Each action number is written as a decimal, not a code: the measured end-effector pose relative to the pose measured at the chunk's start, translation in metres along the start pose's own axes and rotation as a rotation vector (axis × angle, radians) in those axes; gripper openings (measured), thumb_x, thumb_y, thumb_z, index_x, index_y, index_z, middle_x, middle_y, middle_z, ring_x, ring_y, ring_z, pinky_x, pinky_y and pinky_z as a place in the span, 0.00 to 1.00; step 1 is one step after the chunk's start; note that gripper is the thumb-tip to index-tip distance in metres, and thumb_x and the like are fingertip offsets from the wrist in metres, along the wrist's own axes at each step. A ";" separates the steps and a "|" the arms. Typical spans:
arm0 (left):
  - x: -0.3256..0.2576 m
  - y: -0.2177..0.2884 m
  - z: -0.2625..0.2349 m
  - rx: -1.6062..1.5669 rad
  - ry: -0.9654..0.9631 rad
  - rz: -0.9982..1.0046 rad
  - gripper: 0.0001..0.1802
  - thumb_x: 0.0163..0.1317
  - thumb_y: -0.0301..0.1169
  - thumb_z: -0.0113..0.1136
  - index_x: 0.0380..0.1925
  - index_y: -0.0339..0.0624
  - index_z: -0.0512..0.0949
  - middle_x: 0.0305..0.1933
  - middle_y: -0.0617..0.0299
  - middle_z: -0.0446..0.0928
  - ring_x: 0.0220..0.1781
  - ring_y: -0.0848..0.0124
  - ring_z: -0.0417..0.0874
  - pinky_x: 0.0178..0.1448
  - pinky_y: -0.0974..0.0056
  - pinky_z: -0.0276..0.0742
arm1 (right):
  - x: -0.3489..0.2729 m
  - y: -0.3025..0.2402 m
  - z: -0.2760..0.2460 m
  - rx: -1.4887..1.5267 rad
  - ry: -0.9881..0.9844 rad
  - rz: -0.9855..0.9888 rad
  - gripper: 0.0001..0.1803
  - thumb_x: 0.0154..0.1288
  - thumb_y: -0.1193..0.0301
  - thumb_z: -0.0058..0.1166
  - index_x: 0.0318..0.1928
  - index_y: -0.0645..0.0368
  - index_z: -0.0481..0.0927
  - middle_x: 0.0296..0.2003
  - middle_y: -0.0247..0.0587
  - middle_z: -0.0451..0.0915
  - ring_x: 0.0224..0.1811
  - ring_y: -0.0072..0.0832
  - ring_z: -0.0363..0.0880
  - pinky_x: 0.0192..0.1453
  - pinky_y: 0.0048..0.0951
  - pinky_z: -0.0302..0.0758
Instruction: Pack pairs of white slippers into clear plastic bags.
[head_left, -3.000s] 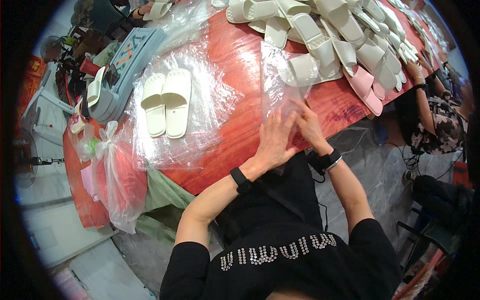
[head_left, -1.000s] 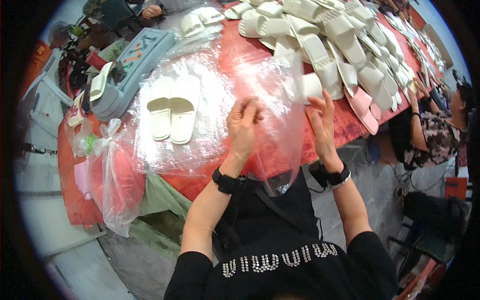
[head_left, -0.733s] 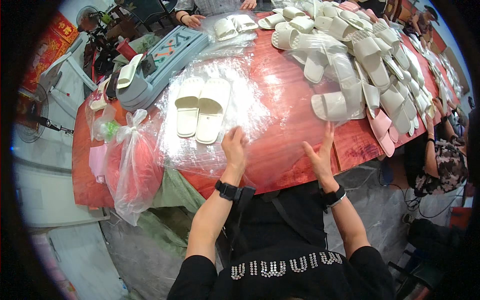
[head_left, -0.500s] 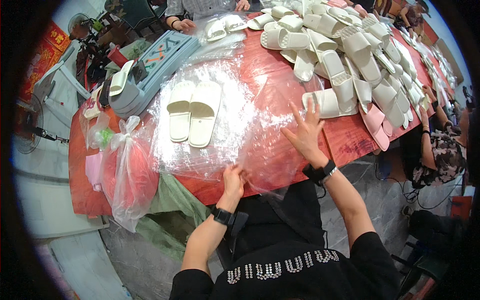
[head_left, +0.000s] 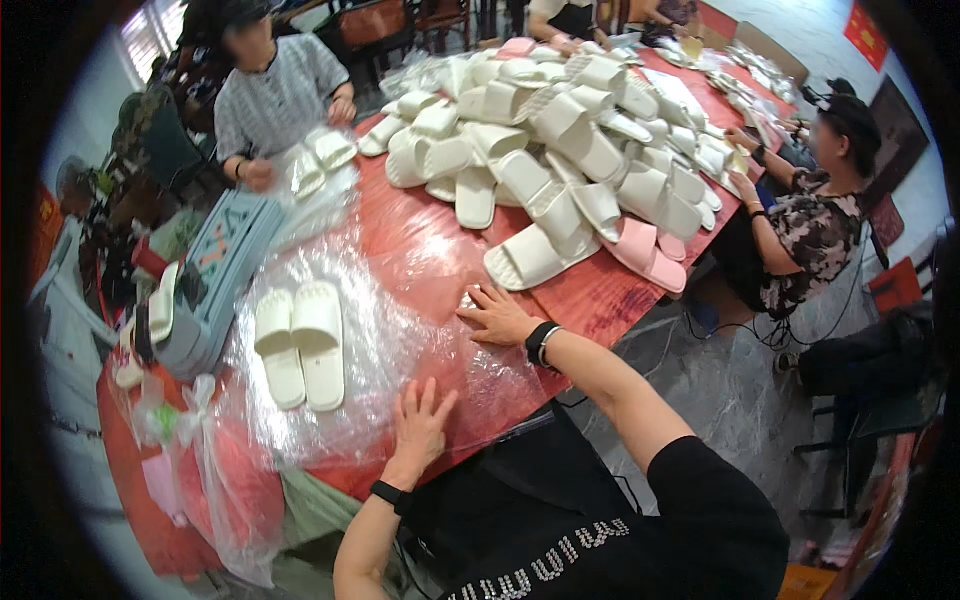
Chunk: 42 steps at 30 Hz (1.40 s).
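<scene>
- Your hands are both open with fingers spread: the left hand (head_left: 421,428) lies palm down at the near side of a clear plastic bag (head_left: 480,385), and the right hand (head_left: 502,318) rests on its right part.
- That bag lies flat on the tabletop (head_left: 590,310), its lower border reaching close to the near edge; your left wrist is right by that edge.
- Left of your hands, a pair of cream slippers (head_left: 322,345) lies side by side on a spread of shiny clear bags (head_left: 385,300).
- Just beyond your right fingertips is a cream slipper (head_left: 540,258), at the near end of a large slipper heap (head_left: 570,130); pink slippers (head_left: 650,255) sit near the right-hand edge.
- Red wood shows between the heap and the bags, and along the edge right of your right hand.
- On your left side stand a grey plastic case (head_left: 225,255) and a knotted plastic bag (head_left: 235,490) with reddish contents; green cloth (head_left: 325,520) hangs below the edge.
- One co-worker (head_left: 285,95) is across at the far left, another (head_left: 815,210) at the right side.
- Cables (head_left: 790,330) lie on the grey, veined floor (head_left: 655,375) to your right.
</scene>
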<state>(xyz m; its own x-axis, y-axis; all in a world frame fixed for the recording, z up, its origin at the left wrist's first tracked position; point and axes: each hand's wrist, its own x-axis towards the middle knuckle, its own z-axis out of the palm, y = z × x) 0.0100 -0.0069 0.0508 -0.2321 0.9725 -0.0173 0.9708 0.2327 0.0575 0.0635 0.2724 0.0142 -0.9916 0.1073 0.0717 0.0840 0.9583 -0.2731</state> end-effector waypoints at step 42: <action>0.025 -0.015 0.015 -0.054 0.139 -0.366 0.23 0.57 0.37 0.49 0.55 0.54 0.68 0.60 0.52 0.61 0.60 0.49 0.59 0.59 0.41 0.53 | 0.026 0.087 -0.190 0.181 0.569 0.576 0.11 0.56 0.65 0.45 0.36 0.59 0.70 0.37 0.47 0.72 0.46 0.45 0.68 0.51 0.43 0.58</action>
<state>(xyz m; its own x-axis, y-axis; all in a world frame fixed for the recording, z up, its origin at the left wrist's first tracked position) -0.0093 0.0144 0.0341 -0.5718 0.8156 0.0887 0.8187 0.5603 0.1256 0.0635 0.4095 0.1747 -0.5932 0.7322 0.3346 0.4982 0.6604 -0.5618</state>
